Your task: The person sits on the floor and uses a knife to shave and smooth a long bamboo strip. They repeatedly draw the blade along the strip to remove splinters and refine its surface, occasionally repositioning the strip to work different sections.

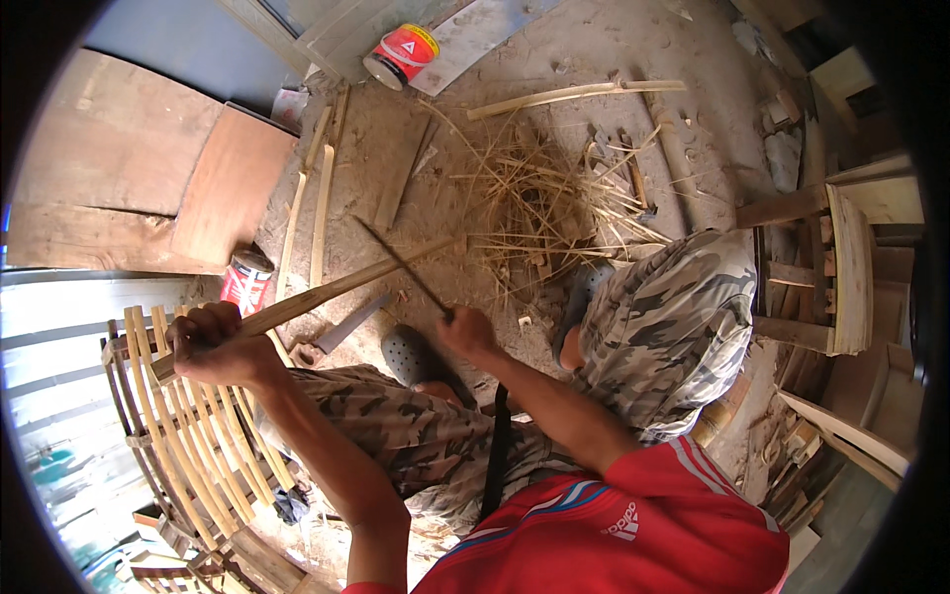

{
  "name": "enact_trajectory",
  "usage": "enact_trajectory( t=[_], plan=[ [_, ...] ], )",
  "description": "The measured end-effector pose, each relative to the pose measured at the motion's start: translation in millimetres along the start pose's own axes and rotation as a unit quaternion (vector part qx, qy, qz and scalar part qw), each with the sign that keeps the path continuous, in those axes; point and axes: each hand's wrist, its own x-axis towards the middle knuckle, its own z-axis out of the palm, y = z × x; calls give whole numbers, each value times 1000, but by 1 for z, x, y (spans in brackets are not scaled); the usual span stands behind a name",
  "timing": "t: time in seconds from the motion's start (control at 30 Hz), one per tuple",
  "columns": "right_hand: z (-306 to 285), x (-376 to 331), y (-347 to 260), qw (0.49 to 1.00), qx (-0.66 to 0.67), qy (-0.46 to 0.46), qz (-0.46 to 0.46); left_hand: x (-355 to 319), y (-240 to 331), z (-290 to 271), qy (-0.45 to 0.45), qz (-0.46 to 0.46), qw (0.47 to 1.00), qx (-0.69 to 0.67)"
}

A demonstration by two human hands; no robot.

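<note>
My left hand [216, 346] is closed round the near end of a long, pale bamboo or wooden strip [332, 289]. The strip slants up and to the right, over the dirt floor. In my right hand [467, 334], gripped by its handle, is a long, thin, dark blade that looks like a knife [420, 281]. Its blade crosses the strip toward the far end and points up and to the left. I cannot tell whether the edge touches the strip. Beyond the strip's far end lies a heap of curly shavings [539, 198].
Slatted rack [203, 436] at left, below plywood sheets [129, 139]. Paint tins, one red [408, 49] far off, another [247, 280] near my left hand. A grey flat blade [351, 322] lies beside my shoe [411, 356]. Wooden frames [849, 272] stand at right.
</note>
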Motion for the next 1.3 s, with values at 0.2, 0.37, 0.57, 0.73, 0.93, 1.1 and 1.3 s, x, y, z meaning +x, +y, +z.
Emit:
enact_trajectory(
  t=[0.2, 0.37, 0.57, 0.73, 0.93, 1.1, 1.3],
  plan=[
    [-13, -12, -59, 998, 26, -14, -56, 1, -6, -11, -101, 15, 994, -41],
    [-31, -26, -122, 980, 69, -19, -185, 0, -6, -17, -111, 2, 993, -49],
    [-26, -26, -85, 987, 48, -16, -154, -1, -2, -19, -91, -14, 995, -49],
    [-41, -39, -124, 981, 26, -40, -190, 5, -4, -30, -119, -6, 991, -53],
    [-24, -13, -49, 996, 3, -11, -83, -7, 0, -12, -70, -3, 997, -35],
    [-38, -24, -101, 991, 11, -35, -126, -2, -7, -22, -123, 7, 991, -44],
    [-12, 0, -36, 999, 24, -31, 6, -11, -2, -2, -112, 5, 993, -45]
  ],
)
